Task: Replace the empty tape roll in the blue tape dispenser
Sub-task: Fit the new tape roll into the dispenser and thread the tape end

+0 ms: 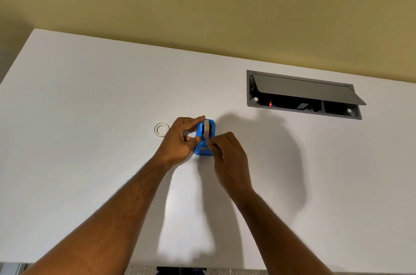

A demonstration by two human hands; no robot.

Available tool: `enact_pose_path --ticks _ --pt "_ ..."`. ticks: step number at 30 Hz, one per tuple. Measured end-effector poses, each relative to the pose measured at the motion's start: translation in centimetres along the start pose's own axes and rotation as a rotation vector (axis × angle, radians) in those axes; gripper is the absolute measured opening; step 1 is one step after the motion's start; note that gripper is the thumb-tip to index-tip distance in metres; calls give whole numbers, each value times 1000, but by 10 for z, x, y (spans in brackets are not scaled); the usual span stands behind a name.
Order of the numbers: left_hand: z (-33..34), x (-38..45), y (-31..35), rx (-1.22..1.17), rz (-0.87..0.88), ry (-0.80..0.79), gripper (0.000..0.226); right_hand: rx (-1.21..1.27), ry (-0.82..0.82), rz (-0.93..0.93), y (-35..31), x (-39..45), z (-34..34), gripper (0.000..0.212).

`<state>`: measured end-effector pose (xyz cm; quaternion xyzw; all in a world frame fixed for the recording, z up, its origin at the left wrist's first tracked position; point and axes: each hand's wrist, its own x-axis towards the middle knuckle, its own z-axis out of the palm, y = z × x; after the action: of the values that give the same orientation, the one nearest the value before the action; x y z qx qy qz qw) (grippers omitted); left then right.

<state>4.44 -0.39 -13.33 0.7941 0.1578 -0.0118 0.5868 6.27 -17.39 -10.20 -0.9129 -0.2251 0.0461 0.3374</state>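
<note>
The blue tape dispenser (206, 139) stands on the white table (90, 117) near the middle. A roll of whitish tape (206, 127) sits upright inside it. My left hand (180, 139) grips the dispenser's left side with thumb and fingers. My right hand (227, 151) pinches the loose end of the tape strip (206, 139) just above the cutter end. An empty clear tape core (162, 129) lies flat on the table, left of my left hand.
A grey cable box (304, 96) is set into the table at the right, its lid tilted open with a red light inside. The yellow-green wall runs behind the table's far edge.
</note>
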Motion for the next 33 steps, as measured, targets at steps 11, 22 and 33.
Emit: enact_pose_path --ticks 11,22,33 --pt "1 -1 0 -24 -2 8 57 317 81 294 -7 -33 18 8" --pt "1 0 -2 -36 -4 3 58 844 186 852 -26 -20 19 23" --pt "2 2 -7 -78 -13 2 59 969 193 1068 -32 -22 26 8"
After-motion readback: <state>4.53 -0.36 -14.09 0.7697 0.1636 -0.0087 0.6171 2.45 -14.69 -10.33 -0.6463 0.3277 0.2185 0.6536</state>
